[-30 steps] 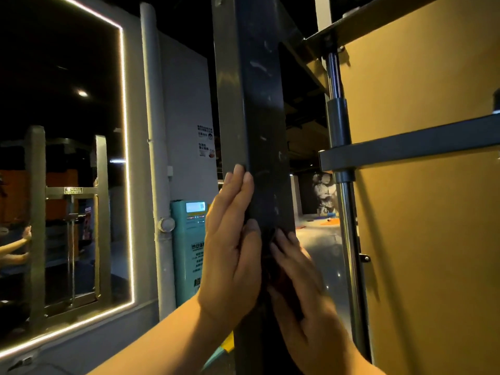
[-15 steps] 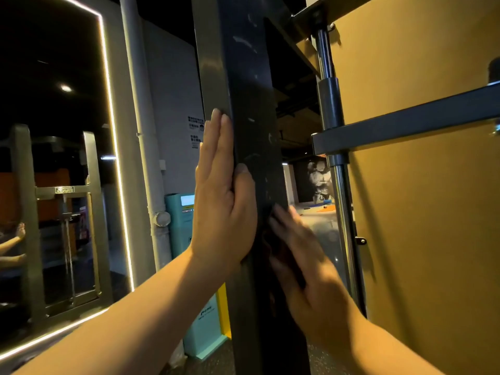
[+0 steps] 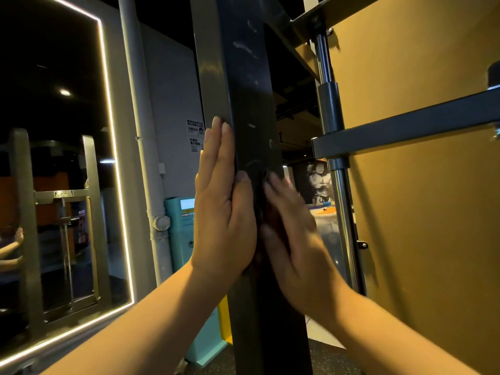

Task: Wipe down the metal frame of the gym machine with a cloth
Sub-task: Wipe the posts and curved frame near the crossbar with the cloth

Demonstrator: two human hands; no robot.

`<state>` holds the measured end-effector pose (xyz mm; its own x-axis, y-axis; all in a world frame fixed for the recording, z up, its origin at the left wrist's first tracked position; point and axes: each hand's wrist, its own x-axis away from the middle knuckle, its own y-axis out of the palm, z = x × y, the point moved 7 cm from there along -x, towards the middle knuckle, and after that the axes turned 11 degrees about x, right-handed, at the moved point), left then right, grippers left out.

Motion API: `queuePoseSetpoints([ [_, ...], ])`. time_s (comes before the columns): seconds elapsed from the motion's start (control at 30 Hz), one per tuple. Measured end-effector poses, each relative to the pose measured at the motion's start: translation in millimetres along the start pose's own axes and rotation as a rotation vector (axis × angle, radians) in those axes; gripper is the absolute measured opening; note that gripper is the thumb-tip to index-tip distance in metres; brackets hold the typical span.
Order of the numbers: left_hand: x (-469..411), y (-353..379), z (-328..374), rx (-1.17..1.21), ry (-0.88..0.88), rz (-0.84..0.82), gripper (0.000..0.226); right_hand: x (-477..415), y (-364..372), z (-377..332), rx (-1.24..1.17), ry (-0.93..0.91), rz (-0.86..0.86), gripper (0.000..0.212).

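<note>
Here the left hand (image 3: pixel 224 212) lies flat against the left face of the gym machine's dark upright post (image 3: pixel 250 104). Its fingers are straight and point upward, and its thumb rests on the post's front face; it holds nothing. The right hand (image 3: pixel 295 239) presses against the same post from the right side at much the same height. Its fingers are extended rather than curled, though they are blurred. A dark patch that reads as the cloth (image 3: pixel 266 212) shows between the two hands, pinned to the metal under the right palm; its edges and colour are too dim to make out. Both forearms reach up from the bottom of the view, one on each side of the post. Pale scuffs and smears mark the front face of the post above the hands.

To the right, a grey crossbar (image 3: pixel 405 128) runs across an ochre wall (image 3: pixel 419 226) and meets a chrome guide rod (image 3: pixel 324 58) that stands parallel to the post. To the left, a mirror (image 3: pixel 54 131) edged with a glowing light strip (image 3: pixel 108 117) reflects another metal frame. A white pipe (image 3: pixel 135 104) stands just beside the mirror. A teal kiosk (image 3: pixel 180 226) sits behind the left hand.
</note>
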<state>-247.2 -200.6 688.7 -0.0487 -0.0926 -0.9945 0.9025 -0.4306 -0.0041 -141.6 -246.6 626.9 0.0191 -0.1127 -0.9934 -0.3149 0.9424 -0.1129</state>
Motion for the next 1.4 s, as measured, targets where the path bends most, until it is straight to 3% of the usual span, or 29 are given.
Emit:
queuePoseSetpoints([
  [0.17, -2, -3, -3, 0.084, 0.027, -0.018, 0.057, -50, -5, 13, -0.163, 0.22, 0.075, 0.052],
  [0.37, 0, -3, -5, 0.159, 0.016, -0.02, 0.056, 3, -3, -1, -0.036, -0.069, -0.018, 0.051],
  [0.53, 1, -3, -6, 0.141, 0.016, -0.032, 0.056, -55, -12, 11, -0.218, 0.202, 0.021, 0.054],
  [0.77, 0, -4, -6, 0.163, 0.013, -0.016, 0.054, -7, -9, -3, -0.061, -0.034, 0.004, 0.049],
  [0.93, 2, -3, -6, 0.149, 0.034, -0.034, 0.055, -50, -14, 4, -0.189, 0.154, 0.04, 0.051],
  [1.13, 1, -4, -5, 0.157, 0.013, -0.017, 0.054, 1, -2, -4, -0.034, -0.059, 0.005, 0.05],
  [1.4, 0, -4, -3, 0.113, 0.006, 0.015, 0.054, -100, -16, -1, -0.021, 0.084, 0.004, 0.056],
])
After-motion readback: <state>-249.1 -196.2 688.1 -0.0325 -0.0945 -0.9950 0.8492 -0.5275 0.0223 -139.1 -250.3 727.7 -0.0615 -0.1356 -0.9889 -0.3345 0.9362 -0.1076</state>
